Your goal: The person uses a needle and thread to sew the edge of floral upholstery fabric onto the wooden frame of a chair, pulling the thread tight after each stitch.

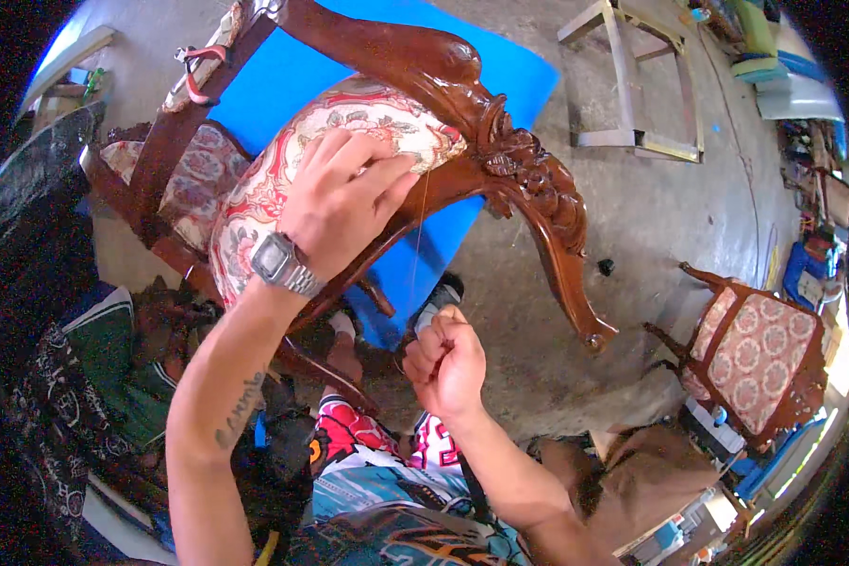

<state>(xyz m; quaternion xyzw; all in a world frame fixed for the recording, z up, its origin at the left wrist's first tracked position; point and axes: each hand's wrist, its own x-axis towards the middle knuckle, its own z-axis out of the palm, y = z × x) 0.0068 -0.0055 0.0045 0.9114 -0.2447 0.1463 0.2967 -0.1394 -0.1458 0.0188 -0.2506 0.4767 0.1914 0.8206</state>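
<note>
A carved, glossy dark-wood chair frame (547, 203) lies tipped before me, its seat covered in cream and red floral fabric (255, 203). My left hand (344, 193), with a silver watch at the wrist, rests on the cover, its bent fingers closed at the fabric's edge beside the wood rail. From that edge a thin thread (421, 212) runs down towards my right hand (448, 363). That hand is a closed fist below the chair, gripping the thread; whether a needle is inside it is hidden.
A blue sheet (509, 71) lies beneath the chair on the concrete floor. A bare frame (623, 85) stands at the far right. Another upholstered chair (755, 349) is at the right. A red-handled tool (198, 74) hangs on the upper left rail. A person in green (113, 368) is at the left.
</note>
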